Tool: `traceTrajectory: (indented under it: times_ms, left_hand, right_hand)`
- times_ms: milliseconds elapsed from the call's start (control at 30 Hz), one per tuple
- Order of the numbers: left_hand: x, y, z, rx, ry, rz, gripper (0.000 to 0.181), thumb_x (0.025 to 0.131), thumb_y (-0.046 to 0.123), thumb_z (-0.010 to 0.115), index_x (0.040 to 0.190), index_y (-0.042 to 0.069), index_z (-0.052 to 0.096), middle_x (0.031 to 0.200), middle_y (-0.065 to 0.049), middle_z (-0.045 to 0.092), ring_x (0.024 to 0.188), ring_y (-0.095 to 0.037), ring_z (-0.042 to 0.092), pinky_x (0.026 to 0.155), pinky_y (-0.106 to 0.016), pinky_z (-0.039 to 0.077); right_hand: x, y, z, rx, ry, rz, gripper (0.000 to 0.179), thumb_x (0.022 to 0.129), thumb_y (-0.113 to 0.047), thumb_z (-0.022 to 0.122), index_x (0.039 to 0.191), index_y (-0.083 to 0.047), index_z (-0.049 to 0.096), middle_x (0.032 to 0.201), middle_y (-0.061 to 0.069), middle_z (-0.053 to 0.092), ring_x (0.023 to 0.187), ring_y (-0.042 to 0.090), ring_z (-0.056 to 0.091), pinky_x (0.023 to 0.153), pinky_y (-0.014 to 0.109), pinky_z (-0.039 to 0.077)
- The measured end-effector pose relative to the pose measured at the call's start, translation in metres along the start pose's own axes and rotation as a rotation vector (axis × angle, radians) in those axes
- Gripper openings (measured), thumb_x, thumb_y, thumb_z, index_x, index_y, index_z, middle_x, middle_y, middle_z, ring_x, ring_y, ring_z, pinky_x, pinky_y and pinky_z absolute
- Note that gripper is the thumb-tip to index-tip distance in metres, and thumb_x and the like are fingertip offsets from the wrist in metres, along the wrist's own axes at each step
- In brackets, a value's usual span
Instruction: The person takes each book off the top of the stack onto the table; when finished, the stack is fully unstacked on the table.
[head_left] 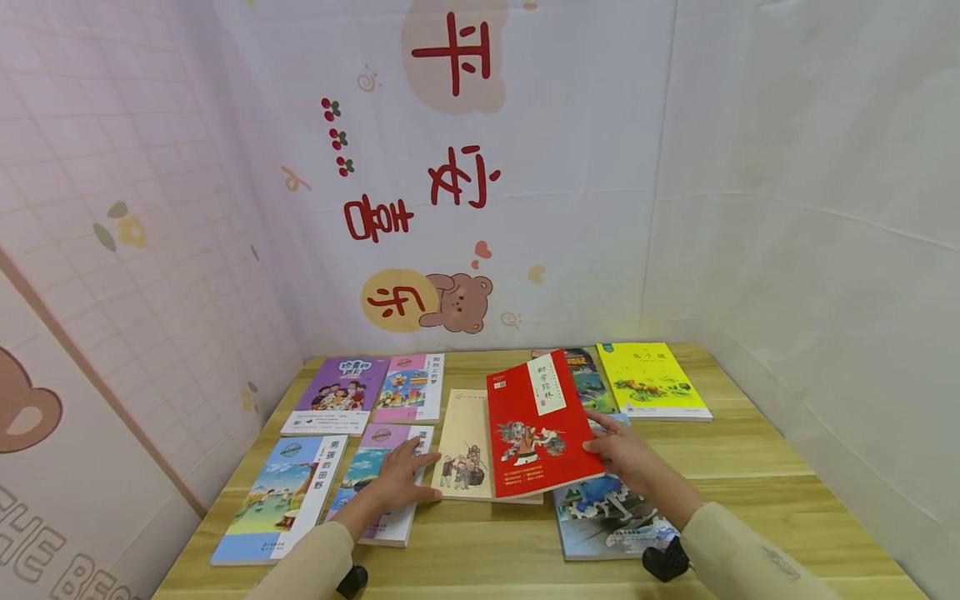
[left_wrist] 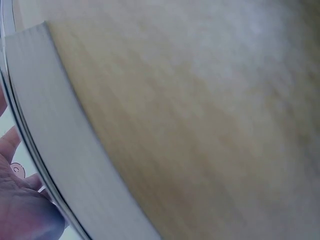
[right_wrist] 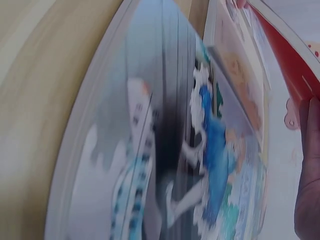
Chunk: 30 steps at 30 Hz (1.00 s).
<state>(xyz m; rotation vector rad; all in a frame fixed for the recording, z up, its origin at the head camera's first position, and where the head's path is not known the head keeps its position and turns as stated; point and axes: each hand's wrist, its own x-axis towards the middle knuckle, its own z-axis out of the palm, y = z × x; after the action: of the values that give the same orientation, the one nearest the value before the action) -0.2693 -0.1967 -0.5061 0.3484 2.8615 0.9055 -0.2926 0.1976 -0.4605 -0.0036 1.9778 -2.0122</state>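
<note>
My right hand (head_left: pixel 630 454) pinches a red book (head_left: pixel 528 429) by its right edge, thumb on the cover and fingers beneath. The red book is tilted and raised, overlapping the right part of a cream book (head_left: pixel 465 442). In the right wrist view the underside of the red book (right_wrist: pixel 287 60) shows above the other books. My left hand (head_left: pixel 397 477) has its fingers spread, with fingertips right at the left edge of the cream book. Beneath that hand lies a pink-and-blue book (head_left: pixel 386 525). A grey-blue illustrated book (head_left: pixel 607 521) lies under my right wrist.
At the left lie a purple book (head_left: pixel 341 387), a pink-topped book (head_left: pixel 408 387) and a blue-and-green book (head_left: pixel 281 500). A yellow book (head_left: pixel 652 379) lies at the back right, beside a dark-covered book (head_left: pixel 592 387) partly hidden by the red one. Printed cloth walls (head_left: pixel 585 167) enclose the wooden table (head_left: pixel 750 483).
</note>
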Motion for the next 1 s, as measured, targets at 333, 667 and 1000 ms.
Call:
traceTrajectory:
  times_ms: [333, 667, 1000]
  left_hand:
    - [-0.002, 0.0, -0.002, 0.006, -0.002, -0.01, 0.066, 0.082, 0.033, 0.082, 0.14, 0.012, 0.058, 0.158, -0.025, 0.023, 0.144, -0.051, 0.013, 0.111, -0.07, 0.01]
    - [-0.005, 0.003, -0.002, -0.001, -0.007, -0.023, 0.065, 0.082, 0.033, 0.082, 0.14, 0.013, 0.058, 0.157, -0.024, 0.024, 0.144, -0.05, 0.014, 0.111, -0.07, 0.011]
    - [-0.005, 0.004, -0.002, -0.01, -0.009, -0.03, 0.065, 0.082, 0.033, 0.082, 0.14, 0.014, 0.059, 0.158, -0.024, 0.024, 0.144, -0.051, 0.013, 0.11, -0.071, 0.011]
  right_hand:
    - [-0.012, 0.0, -0.035, 0.01, -0.068, 0.006, 0.074, 0.097, -0.005, 0.057, 0.159, -0.008, 0.016, 0.142, 0.022, 0.05, 0.103, 0.028, 0.067, 0.087, 0.045, 0.056]
    - [-0.027, 0.006, -0.077, -0.004, -0.104, -0.01, 0.076, 0.098, -0.006, 0.056, 0.159, -0.005, 0.011, 0.133, 0.014, 0.058, 0.102, 0.028, 0.067, 0.087, 0.045, 0.056]
    - [-0.043, 0.012, -0.121, 0.006, -0.137, 0.001, 0.082, 0.098, -0.005, 0.057, 0.157, -0.001, 0.0, 0.123, 0.001, 0.063, 0.101, 0.026, 0.068, 0.087, 0.042, 0.056]
